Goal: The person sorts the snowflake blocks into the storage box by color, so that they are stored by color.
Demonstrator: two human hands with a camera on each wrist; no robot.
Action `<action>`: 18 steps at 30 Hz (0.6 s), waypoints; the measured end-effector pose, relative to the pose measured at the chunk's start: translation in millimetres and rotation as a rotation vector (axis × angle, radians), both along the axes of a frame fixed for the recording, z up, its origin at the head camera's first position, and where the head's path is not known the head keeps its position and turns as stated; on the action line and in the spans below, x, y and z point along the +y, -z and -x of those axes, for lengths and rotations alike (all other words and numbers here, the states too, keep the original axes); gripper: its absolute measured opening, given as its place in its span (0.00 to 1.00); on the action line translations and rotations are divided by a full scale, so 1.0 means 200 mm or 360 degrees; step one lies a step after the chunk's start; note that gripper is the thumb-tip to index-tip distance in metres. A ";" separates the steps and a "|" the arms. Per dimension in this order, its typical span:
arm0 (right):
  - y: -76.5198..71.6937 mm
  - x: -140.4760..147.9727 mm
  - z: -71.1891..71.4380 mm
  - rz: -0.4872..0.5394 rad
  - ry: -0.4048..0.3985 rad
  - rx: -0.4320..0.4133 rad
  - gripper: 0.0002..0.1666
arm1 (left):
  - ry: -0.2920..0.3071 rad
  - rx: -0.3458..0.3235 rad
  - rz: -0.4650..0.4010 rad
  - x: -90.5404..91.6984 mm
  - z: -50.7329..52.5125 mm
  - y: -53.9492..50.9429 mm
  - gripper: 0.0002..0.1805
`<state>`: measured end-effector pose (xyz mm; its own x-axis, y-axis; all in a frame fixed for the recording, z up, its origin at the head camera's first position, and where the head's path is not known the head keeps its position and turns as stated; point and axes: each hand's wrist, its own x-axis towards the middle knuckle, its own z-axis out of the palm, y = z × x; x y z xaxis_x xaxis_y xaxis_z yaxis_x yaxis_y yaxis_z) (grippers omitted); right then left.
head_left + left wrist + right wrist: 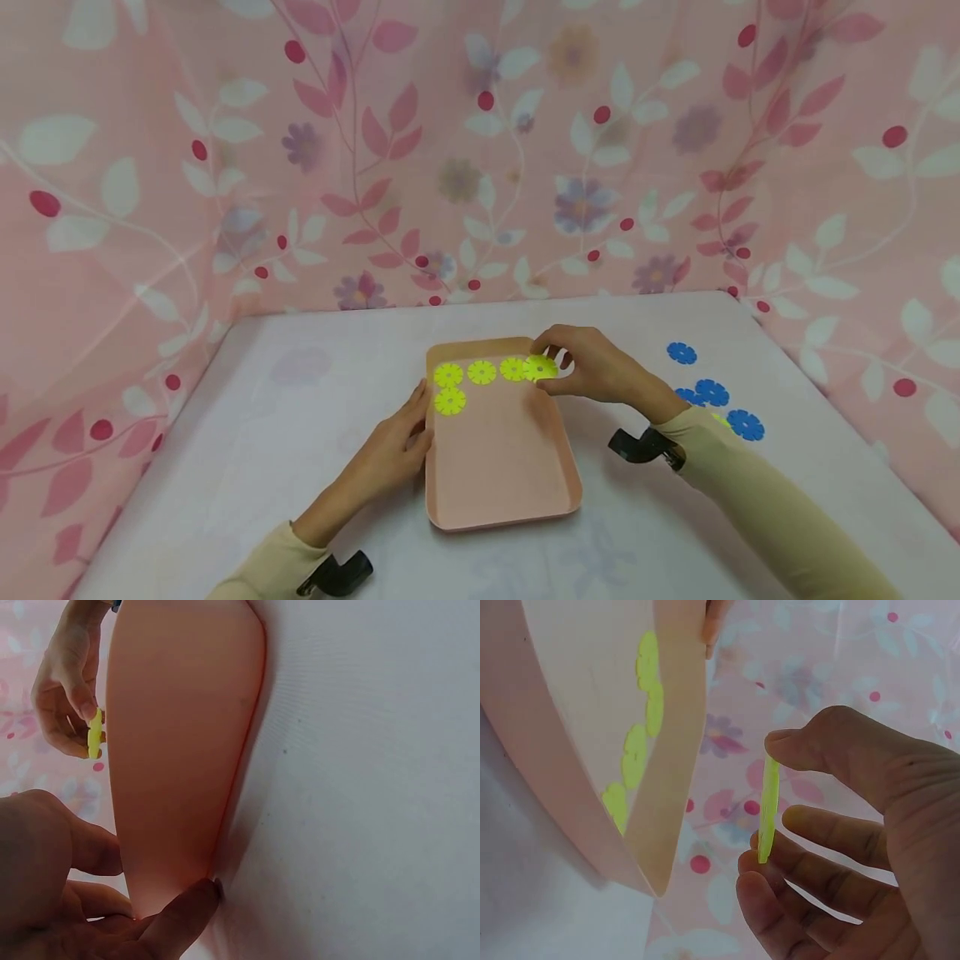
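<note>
A shallow pink tray (pixel 502 475) lies on the table. My left hand (pixel 393 442) holds it by the left side; the left wrist view shows fingers (pixel 184 911) at its base and others by its rim. Between thumb and fingertips, my right hand (pixel 592 367) pinches a yellow notched disc (pixel 769 810) on edge, above the tray's far right corner. Inside the tray, yellow discs (pixel 482 372) lie in a row along the far wall, and another yellow disc (pixel 450 401) lies below the leftmost one. The held disc partly covers the row's right end in the head view.
Several blue notched discs (pixel 712 392) lie on the table right of the tray, beyond my right forearm. A yellow disc (pixel 720 419) among them is partly hidden by the sleeve. A floral cloth (pixel 465 167) hangs behind the white-covered table (pixel 300 433).
</note>
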<state>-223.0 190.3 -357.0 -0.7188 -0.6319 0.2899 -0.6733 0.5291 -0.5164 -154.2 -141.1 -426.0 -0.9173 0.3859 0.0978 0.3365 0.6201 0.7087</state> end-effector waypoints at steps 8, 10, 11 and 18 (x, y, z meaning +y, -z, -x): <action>0.03 -0.05 0.03 0.0006 -0.0068 -0.0036 0.23 | -0.0012 0.0022 -0.0035 0.00 0.00 0.00 0.36; 0.02 -0.06 0.03 0.0018 -0.0079 -0.0032 0.22 | -0.0007 0.0024 -0.0040 0.00 0.00 0.00 0.36; 0.01 -0.07 0.03 0.0024 -0.0081 -0.0031 0.22 | -0.0006 0.0021 -0.0045 0.00 0.00 0.00 0.36; -0.02 -0.13 0.02 0.0051 -0.0087 -0.0054 0.21 | 0.0007 0.0006 -0.0049 -0.01 0.00 0.00 0.36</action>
